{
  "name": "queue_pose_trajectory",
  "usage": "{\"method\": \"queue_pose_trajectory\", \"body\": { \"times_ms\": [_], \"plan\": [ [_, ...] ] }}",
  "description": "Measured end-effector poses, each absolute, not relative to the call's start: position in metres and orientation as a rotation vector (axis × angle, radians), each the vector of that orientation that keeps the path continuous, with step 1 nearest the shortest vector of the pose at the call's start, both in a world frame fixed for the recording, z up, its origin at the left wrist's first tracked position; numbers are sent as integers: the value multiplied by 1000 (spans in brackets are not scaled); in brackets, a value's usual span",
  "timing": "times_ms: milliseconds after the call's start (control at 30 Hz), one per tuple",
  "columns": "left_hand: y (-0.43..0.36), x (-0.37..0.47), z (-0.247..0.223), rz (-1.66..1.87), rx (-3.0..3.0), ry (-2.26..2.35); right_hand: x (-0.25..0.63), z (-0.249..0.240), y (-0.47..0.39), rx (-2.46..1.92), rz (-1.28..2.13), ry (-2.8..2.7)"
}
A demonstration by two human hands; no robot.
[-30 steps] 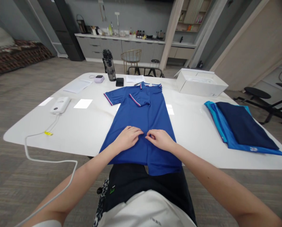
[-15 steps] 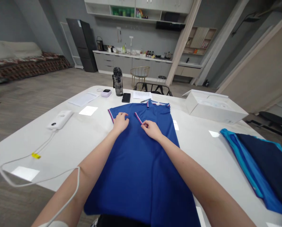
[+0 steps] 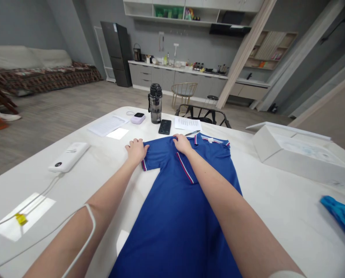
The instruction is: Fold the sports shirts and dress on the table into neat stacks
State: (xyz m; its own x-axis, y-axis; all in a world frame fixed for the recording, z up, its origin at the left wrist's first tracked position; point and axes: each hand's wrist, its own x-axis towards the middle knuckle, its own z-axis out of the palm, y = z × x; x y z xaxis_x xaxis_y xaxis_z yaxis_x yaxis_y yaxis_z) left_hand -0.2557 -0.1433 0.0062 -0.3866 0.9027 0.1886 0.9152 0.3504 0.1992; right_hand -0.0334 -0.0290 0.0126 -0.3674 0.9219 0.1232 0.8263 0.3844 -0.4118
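Note:
A blue polo shirt [image 3: 172,216] lies spread along the table, its collar toward the far side. Red and white stripes edge its sleeves and collar. At the end of the left-lying sleeve, my left hand [image 3: 136,152] is closed on the cuff, its thumb against the blue fabric. My right hand [image 3: 182,144] is closed on the fabric at the shoulder, beside the collar; its fingertips are partly hidden. The other sleeve is folded across the shirt's front, its striped edge under my right wrist.
On the white table [image 3: 276,224] stand a water bottle [image 3: 155,104], a phone [image 3: 164,126], papers [image 3: 107,125], a lilac device [image 3: 138,118] and a white power bank [image 3: 69,157]. A white cable crosses my left forearm. An open white box [image 3: 300,162] and blue clothing [image 3: 342,212] lie right.
My left hand has moved outward to the sleeve's end, and the sleeve now lies farther from the shirt's body. My right hand has gone from the folded sleeve's edge up to the shoulder.

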Motion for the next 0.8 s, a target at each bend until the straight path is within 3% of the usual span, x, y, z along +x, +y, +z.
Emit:
{"method": "queue_pose_trajectory", "body": {
  "times_ms": [333, 567, 700, 800],
  "plan": [
    [-134, -284, 3, -586, -1643, -2766, -47, -6, 18, -1596, 287, -2401],
    [-152, -276, 31, -1517, -1875, -2551, -36, 1, 13, -1379, 225, -2480],
    [-165, -240, 73, -2209, -2128, -2301, -15, 17, 12, -1205, 295, -2367],
    [-166, -195, 114, -2444, -2305, -2158, 13, 37, 13, -1159, 359, -2227]
  ]
}}
